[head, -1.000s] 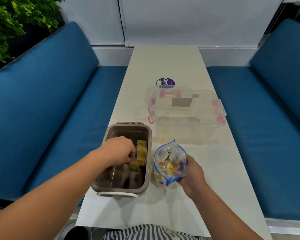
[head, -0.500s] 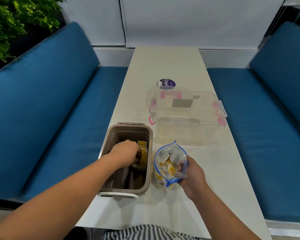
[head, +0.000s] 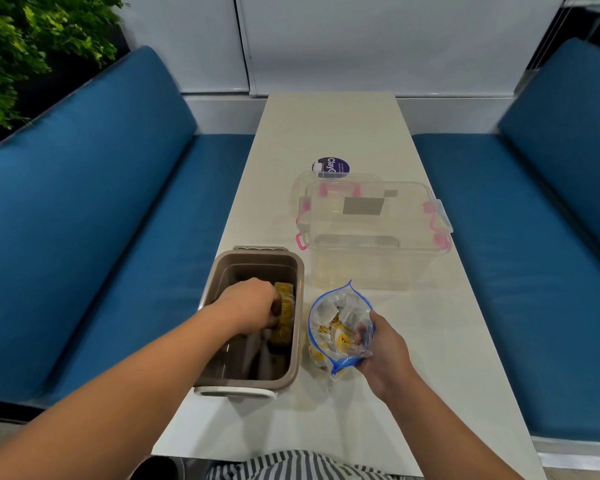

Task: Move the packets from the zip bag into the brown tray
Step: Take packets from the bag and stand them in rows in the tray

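The brown tray (head: 299,327) stands at the table's near left, with a row of yellow packets (head: 285,308) upright along its right wall. My left hand (head: 250,304) reaches down into the tray, its fingers curled round a yellow packet at that row. Right of the tray lies the clear zip bag (head: 333,318) with a blue seal, its mouth open toward the far side and several white and yellow packets inside. My right hand (head: 383,348) grips the bag's near right edge.
A clear plastic box (head: 368,268) with pink latches stands just behind the zip bag, with its lid (head: 371,206) leaning on it. A purple round label (head: 333,167) lies beyond. Blue benches flank the narrow table (head: 329,126).
My left hand has moved forward inside the tray, from its near middle up to the row of yellow packets. The right hand and the bag have stayed in place.
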A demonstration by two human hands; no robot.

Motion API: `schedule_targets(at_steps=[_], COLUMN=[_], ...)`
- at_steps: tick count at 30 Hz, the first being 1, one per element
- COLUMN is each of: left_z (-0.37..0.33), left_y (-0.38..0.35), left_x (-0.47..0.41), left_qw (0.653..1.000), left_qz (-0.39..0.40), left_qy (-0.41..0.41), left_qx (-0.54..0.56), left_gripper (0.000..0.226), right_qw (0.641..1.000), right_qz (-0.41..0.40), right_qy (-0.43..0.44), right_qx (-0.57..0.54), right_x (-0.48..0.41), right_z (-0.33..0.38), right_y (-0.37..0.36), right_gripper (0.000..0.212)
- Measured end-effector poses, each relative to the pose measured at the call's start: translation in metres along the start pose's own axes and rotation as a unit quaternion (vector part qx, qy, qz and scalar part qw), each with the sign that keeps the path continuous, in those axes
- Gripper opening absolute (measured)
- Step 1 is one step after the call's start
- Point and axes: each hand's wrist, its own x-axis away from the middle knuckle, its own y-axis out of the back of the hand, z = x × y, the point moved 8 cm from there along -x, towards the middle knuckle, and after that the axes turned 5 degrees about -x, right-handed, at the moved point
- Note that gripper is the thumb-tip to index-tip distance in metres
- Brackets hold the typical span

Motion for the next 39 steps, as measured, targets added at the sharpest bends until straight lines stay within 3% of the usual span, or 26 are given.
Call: schedule_targets(at_steps=[4, 9, 13, 20, 30, 39], left_z=[-0.010, -0.048, -0.097, -0.132, -0.139, -0.127], left_y=[0.044, 0.089, 0.069, 0.001, -0.016, 0.004], left_x=[0.012, 0.032, 0.024, -0.012, -0.020, -0.022], left_qw=[0.997, 0.979, 0.985, 0.998, 1.000, 0.997], left_qz=[-0.073, -0.177, -0.120, -0.004, 0.023, -0.016], left_qy=[-0.001, -0.026, -0.084, -0.042, -0.014, 0.003], left_qx=[0.006, 0.093, 0.089, -0.043, 0.017, 0.070], left_gripper=[0.016, 0.014, 0.012, 0.012, 0.026, 0.030], right_qw=[1.000, 0.998, 0.997, 0.996, 0.997, 0.997], right_qz=[0.021, 0.031, 0.038, 0.042, 0.044, 0.051], right_qy=[-0.002, 0.013, 0.033, 0.046, 0.049, 0.049], right_qx=[0.020, 0.060, 0.061, 0.056, 0.040, 0.017], right_x=[0.004, -0.003, -0.003, -0.002, -0.001, -0.001], right_z=[0.001, 0.002, 0.005, 0.007, 0.006, 0.006], right_y=[-0.006, -0.004, -0.003, 0.006, 0.014, 0.018], right_gripper=[0.030, 0.028, 0.013, 0.013, 0.014, 0.012])
